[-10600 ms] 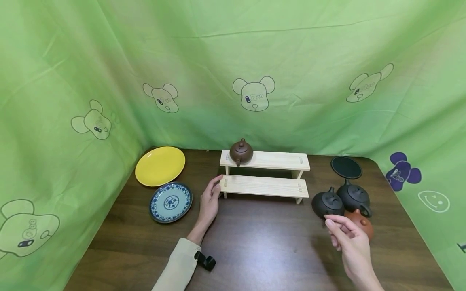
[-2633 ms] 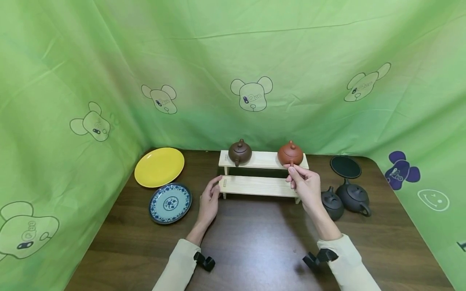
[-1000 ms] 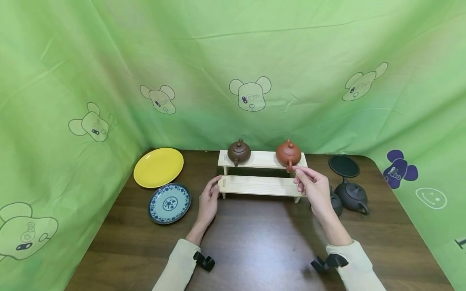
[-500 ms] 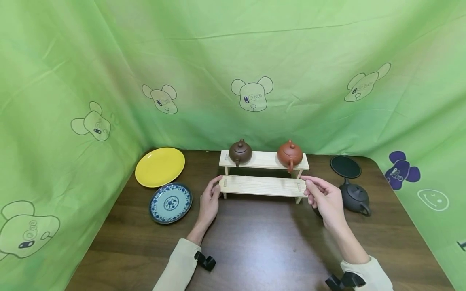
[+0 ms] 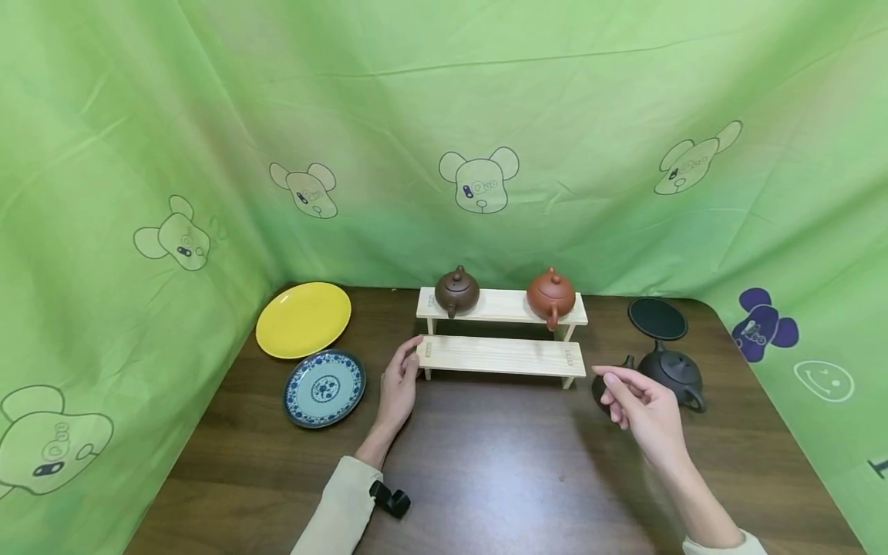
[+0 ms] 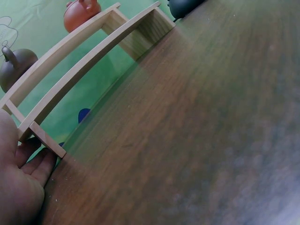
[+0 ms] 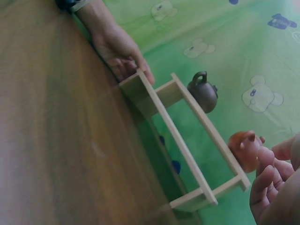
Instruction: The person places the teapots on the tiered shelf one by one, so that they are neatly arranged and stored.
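Pale wooden stand (image 5: 502, 355) on the table (image 5: 486, 470), its left end gripped by the left hand (image 5: 398, 388). The right hand (image 5: 648, 412), loosely curled and holding nothing, lies at the near black teapot (image 5: 600, 392), toward the stand's 4 o'clock; contact cannot be told. Probable hazard: pot knocking pot — the far black teapot (image 5: 671, 375) leaves the fingers little room. Long axis of stand: 9 to 3 o'clock. On its upper tier, the red teapot (image 5: 551, 291) points its handle to 6; the near black teapot's handle is hidden.
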A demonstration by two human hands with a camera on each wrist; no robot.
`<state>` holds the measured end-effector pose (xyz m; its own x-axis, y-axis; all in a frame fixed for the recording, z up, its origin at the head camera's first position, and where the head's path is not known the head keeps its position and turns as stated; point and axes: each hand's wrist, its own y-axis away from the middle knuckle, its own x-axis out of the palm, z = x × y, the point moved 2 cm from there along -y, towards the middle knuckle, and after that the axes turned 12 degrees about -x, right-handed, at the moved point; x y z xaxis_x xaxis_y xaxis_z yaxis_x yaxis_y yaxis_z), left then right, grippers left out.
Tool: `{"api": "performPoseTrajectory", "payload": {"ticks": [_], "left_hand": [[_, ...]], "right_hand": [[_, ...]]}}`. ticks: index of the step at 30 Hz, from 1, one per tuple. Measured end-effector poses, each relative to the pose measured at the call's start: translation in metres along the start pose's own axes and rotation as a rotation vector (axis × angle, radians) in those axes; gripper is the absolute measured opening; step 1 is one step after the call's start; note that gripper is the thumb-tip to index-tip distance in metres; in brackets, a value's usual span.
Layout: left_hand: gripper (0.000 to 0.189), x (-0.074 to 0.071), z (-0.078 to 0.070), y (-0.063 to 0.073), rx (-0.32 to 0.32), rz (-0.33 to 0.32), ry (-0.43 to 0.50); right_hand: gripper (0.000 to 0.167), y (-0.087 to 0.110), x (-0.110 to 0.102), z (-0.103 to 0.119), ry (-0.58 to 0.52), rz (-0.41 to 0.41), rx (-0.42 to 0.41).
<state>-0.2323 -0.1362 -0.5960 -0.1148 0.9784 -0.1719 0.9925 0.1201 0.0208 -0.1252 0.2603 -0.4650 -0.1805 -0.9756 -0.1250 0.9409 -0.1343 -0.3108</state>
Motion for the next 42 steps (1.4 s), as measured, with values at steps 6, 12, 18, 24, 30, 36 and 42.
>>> {"api": "performPoseTrajectory", "payload": {"ticks": [6, 12, 18, 24, 30, 36, 42], "left_hand": [[0.035, 0.001, -0.007, 0.005, 0.020, -0.011, -0.013], [0.038, 0.000, -0.020, 0.013, 0.081, -0.011, 0.009], [0.035, -0.002, -0.008, 0.007, -0.015, 0.005, 0.013], [0.037, -0.003, -0.024, 0.016, 0.018, -0.018, -0.007], [0.039, -0.002, -0.034, 0.022, 0.043, -0.014, 0.002], [0.036, -0.002, -0.011, 0.007, -0.002, -0.011, -0.005], [0.037, 0.000, -0.021, 0.014, 0.058, -0.012, 0.008]], "right_hand": [[0.018, 0.016, -0.016, -0.012, 0.014, -0.010, 0.028], [0.016, 0.029, -0.032, -0.021, 0.013, -0.033, 0.049], [0.016, 0.039, -0.047, -0.029, 0.042, -0.053, 0.107], [0.017, 0.046, -0.055, -0.039, 0.026, -0.066, 0.133], [0.019, 0.050, -0.056, -0.048, 0.018, -0.020, 0.210], [0.022, 0.048, -0.051, -0.055, 0.006, 0.001, 0.289], [0.020, 0.047, -0.048, -0.061, -0.074, 0.055, 0.362]]}}
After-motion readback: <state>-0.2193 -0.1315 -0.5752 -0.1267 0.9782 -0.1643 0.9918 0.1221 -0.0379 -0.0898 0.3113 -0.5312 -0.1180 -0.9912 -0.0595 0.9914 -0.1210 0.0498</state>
